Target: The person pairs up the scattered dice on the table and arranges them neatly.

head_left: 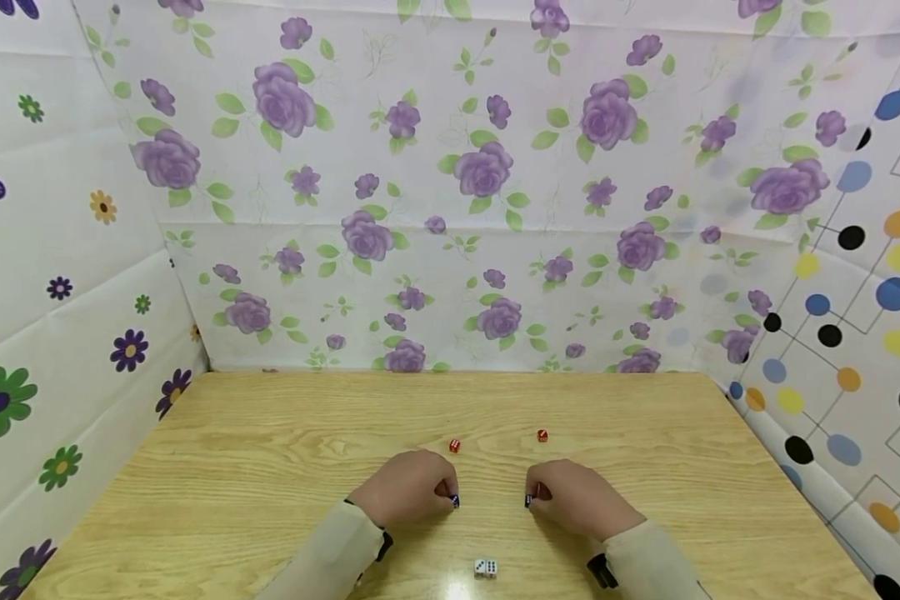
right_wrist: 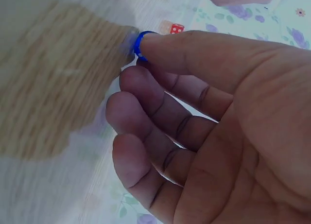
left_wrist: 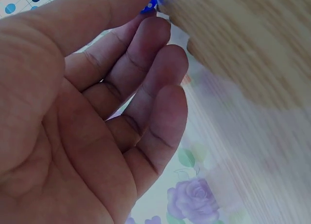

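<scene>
My left hand (head_left: 411, 488) pinches a blue die (head_left: 455, 501) between thumb and fingertips, low over the table. Across from it, my right hand (head_left: 576, 497) pinches a second blue die (head_left: 528, 500) the same way; its edge shows past the thumb in the right wrist view, while only a corner of the left one shows in the left wrist view. Beyond the hands lie two red dice, one red die (head_left: 454, 446) off the left fingertips and another red die (head_left: 542, 435) farther right. Two white dice (head_left: 485, 568) sit side by side near the front.
The wood-grain table (head_left: 285, 417) meets a floral cloth wall (head_left: 435, 275) at the back. Flower-print cloth (head_left: 105, 275) stands along the left side and dotted cloth (head_left: 832, 333) along the right. Dark bands (head_left: 602, 572) circle both wrists below pale sleeves (head_left: 322, 554).
</scene>
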A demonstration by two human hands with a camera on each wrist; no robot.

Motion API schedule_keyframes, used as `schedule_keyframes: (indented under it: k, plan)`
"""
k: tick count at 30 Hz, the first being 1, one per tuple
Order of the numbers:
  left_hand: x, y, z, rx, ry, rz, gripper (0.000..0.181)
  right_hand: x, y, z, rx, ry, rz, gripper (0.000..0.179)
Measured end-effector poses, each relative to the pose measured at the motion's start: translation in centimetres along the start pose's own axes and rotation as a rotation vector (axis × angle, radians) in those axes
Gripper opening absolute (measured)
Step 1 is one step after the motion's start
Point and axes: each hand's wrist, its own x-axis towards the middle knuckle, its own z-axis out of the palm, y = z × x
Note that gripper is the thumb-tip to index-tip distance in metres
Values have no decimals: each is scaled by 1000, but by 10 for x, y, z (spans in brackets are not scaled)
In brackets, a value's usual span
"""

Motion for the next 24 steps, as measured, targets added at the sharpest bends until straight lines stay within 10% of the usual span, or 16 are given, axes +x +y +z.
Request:
schedule_keyframes:
  k: [24]
  plan:
    - [-1, 0, -1, -8, 22, 3, 7, 0, 2, -2, -38, -10, -19, 8]
